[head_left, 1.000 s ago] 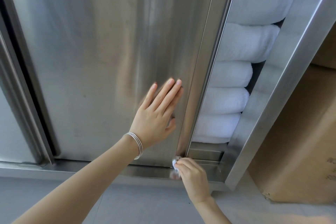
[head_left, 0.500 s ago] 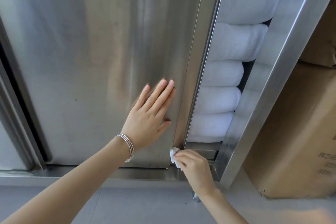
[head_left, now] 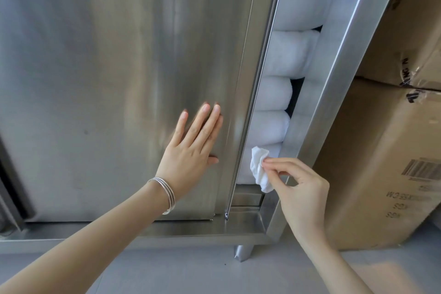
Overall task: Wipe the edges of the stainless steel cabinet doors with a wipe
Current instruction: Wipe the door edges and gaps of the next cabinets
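Wipe [head_left: 259,169], pinched in right grip [head_left: 303,191], has lifted off door edge [head_left: 248,93]; left grip [head_left: 191,153] stays flat.

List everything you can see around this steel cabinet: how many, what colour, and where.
cabinet door: one, silver steel, left and centre, slid partly open
cabinet frame: one, silver steel, right of the opening and along the bottom
rolled towels: about six, white, stacked inside the opening
cardboard boxes: two, brown, stacked far right
floor: one, grey, bottom
wipe: one, white, crumpled, before the lowest towel
bangles: several, silver, left wrist
left hand: one, flat on the door
right hand: one, pinching the wipe
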A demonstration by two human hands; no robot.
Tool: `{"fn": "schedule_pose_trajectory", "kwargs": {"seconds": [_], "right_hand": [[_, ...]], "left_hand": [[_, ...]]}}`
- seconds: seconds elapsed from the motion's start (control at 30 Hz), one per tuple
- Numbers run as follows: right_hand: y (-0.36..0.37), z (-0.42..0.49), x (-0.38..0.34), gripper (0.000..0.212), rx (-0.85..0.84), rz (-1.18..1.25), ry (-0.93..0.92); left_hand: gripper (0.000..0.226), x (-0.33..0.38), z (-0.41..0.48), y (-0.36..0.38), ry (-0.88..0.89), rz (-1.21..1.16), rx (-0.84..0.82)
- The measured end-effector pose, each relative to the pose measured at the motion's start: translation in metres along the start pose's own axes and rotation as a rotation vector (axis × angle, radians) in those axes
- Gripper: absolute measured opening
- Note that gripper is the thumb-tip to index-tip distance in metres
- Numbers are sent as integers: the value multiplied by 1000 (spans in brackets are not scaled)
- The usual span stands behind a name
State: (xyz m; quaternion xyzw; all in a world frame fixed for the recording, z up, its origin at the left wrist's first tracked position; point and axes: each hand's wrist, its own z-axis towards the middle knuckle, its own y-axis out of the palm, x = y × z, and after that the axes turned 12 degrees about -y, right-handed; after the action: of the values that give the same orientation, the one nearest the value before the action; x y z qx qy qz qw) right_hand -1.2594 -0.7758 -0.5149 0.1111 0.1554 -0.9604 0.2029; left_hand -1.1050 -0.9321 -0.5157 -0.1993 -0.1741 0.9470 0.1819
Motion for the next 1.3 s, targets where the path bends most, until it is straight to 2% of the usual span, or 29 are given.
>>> {"fn": "schedule_pose_trajectory", "kwargs": {"seconds": [0.37, 0.77, 0.9, 1.07, 1.17, 1.3], "right_hand": [[-53, 7, 8, 22, 154, 62, 172], [-46, 10, 12, 21, 160, 96, 216], [-48, 18, 5, 24, 169, 92, 260], [-70, 49, -20, 25, 147, 130, 395], [-102, 82, -45, 25, 126, 125, 495], [-150, 151, -78, 27, 149, 113, 594]], "left_hand": [[117, 48, 14, -7, 42, 50, -47], [116, 73, 27, -23, 18, 28, -110], [95, 72, 25, -33, 37, -194, -108], [52, 49, 44, -69, 47, -435, -210], [47, 31, 79, -108, 69, -618, -301], [41, 16, 152, -165, 83, -730, -293]]}}
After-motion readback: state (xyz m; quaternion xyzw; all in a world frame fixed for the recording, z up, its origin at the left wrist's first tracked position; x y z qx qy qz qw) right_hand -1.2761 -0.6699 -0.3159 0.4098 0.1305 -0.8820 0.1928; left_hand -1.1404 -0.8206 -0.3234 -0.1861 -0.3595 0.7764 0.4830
